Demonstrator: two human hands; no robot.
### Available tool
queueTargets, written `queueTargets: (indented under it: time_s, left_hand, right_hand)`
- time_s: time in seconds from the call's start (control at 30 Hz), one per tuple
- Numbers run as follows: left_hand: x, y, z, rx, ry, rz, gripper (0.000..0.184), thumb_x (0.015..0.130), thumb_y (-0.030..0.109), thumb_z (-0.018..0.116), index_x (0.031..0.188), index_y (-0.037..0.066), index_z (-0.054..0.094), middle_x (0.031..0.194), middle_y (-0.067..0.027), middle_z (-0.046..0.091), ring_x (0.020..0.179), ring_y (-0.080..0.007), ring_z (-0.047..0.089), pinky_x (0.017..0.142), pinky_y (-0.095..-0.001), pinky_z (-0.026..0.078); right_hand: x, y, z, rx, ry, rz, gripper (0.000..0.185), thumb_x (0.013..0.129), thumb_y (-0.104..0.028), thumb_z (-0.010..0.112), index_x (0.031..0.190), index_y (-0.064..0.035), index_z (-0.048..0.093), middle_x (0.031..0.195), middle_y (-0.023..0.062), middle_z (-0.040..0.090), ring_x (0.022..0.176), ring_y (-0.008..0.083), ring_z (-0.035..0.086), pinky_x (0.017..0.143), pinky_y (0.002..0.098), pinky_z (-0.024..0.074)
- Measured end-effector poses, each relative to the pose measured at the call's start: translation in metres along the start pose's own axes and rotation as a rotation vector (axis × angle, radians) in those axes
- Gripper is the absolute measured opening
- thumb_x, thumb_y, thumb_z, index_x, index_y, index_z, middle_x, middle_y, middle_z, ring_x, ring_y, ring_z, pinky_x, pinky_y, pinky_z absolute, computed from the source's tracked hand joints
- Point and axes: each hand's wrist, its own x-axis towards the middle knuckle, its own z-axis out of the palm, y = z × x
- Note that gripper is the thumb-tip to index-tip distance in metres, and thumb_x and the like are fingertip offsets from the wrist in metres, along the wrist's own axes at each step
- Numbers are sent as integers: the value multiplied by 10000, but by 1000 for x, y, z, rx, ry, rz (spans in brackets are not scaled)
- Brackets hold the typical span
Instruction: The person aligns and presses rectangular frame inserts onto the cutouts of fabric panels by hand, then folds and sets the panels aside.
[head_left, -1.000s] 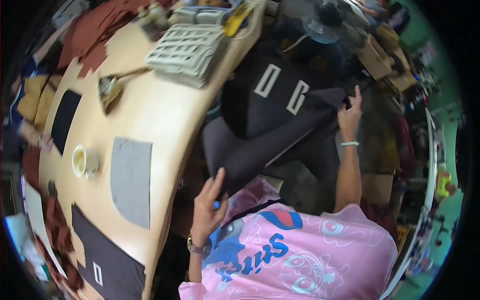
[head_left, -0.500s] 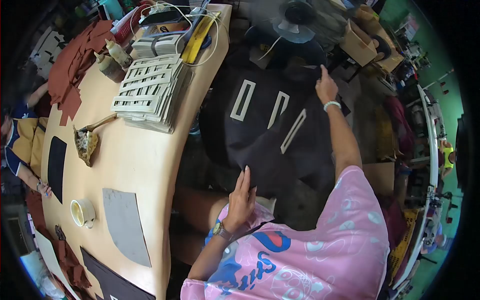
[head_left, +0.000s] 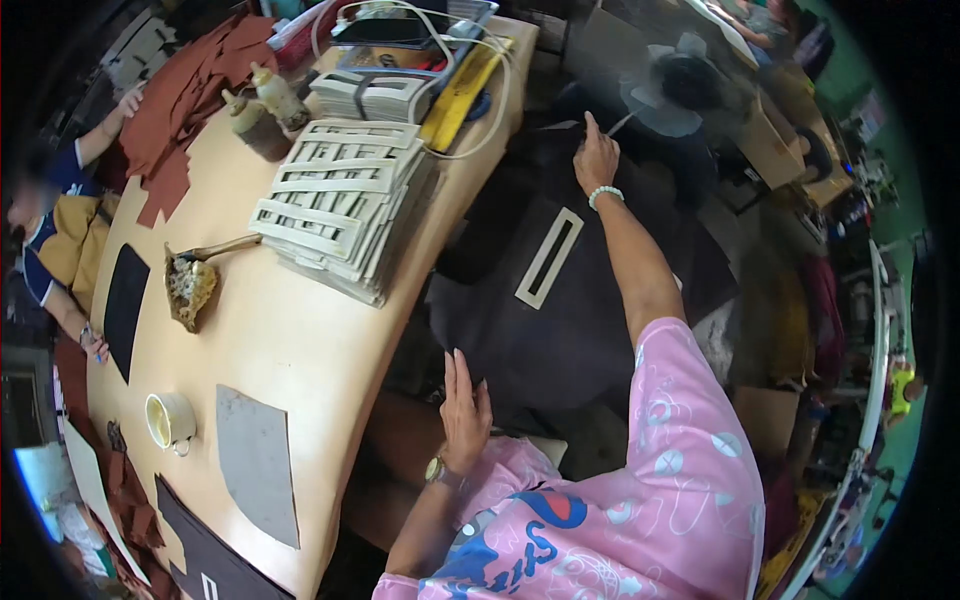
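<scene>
A large dark sheet (head_left: 620,335) spreads in front of me beside the table, and its kind, cloth or leather, is hard to tell. On it lies a white rectangular frame (head_left: 550,258) with a long slot. My left hand (head_left: 467,415) is at the sheet's near left edge, fingers stretched upward and the thumb apart, holding nothing I can see. At the far side, my right hand (head_left: 597,162) has its index finger extended and the other fingers bent on the sheet's edge. Part of the sheet is hidden behind my right forearm.
The table (head_left: 330,390) at left carries a stack of slotted pale frames (head_left: 335,205), glue bottles (head_left: 262,105), a mug (head_left: 170,422), a brush on a crusted holder (head_left: 192,290) and a grey panel (head_left: 258,465). A fan (head_left: 690,80) stands ahead. Another person (head_left: 65,240) sits across.
The view has turned, and the dark sheet has shifted. Three white frames showed on it before; one shows fully now. My right hand has moved left along the far side; my left hand has moved slightly left.
</scene>
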Motion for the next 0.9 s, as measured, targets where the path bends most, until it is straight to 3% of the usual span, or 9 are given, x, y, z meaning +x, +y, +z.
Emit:
queueTargets:
  time_s: [0.07,0.1,0.13,0.2,0.27,0.43,0.7,0.8,0.9]
  left_hand:
    - [13,-3,-1,-35,-1,-93,648,839,23,575,1404,8,258,1367,-310,332,798,-304,604,688,-332,506]
    - [17,-9,-1,-73,-40,-147,636,843,40,570,1398,-7,263,1382,-307,314,997,-341,577,766,-341,489]
    - [19,-31,10,63,44,50,661,861,57,534,1427,24,194,1429,-298,227,910,-400,589,724,-372,508]
    - [27,-16,-3,-230,-73,-322,631,846,85,575,1382,-45,267,1440,-280,232,1314,-357,314,949,-338,407]
    - [21,-23,-6,-206,-129,-397,639,847,134,583,1376,-46,274,1449,-280,203,1271,-369,371,960,-359,403]
    - [-19,-33,-28,-128,-166,-402,715,852,252,587,1420,40,208,1126,-286,533,873,-397,593,765,-445,472]
    - [-64,-3,-98,-224,-258,-29,543,814,144,621,1311,34,430,1286,-192,495,980,-314,613,875,-383,483]
    - [-47,5,-154,41,162,243,497,795,96,637,1262,28,481,1257,-183,524,982,-323,611,866,-382,487]
    - [-10,0,-221,281,539,129,445,781,70,644,1203,17,514,1167,-176,572,1015,-337,581,875,-386,469]
  right_hand:
    - [10,-5,15,-53,-117,56,564,773,-25,533,1320,-85,412,1008,139,636,990,286,572,900,439,375]
    - [10,-8,22,-73,-130,42,583,774,-43,521,1339,-95,389,980,124,644,989,287,575,898,445,367]
    - [8,-7,33,-113,-146,24,633,774,-65,548,1370,-96,336,1026,126,631,1041,289,549,906,479,349]
    - [-1,-18,35,-156,-184,51,774,757,-177,678,1401,-79,259,1229,144,524,1157,324,462,940,531,314]
    - [-6,-34,31,-29,-131,122,778,770,-203,688,1397,-48,256,1254,191,486,1176,342,443,954,525,315]
    - [-32,-86,-19,440,88,-44,651,882,-215,573,1390,32,250,1337,246,402,1257,371,366,1027,443,291]
    - [-97,-277,-149,630,121,-585,516,826,-106,594,1292,30,420,1317,229,412,1252,402,350,1045,499,251]
    - [-111,-364,-164,773,-26,-819,442,776,-100,612,1207,-32,539,1273,210,441,1199,376,402,1013,474,297]
    - [-114,-434,-136,827,-213,-833,444,796,-104,557,1236,-55,522,1168,186,485,1096,355,460,930,470,356]
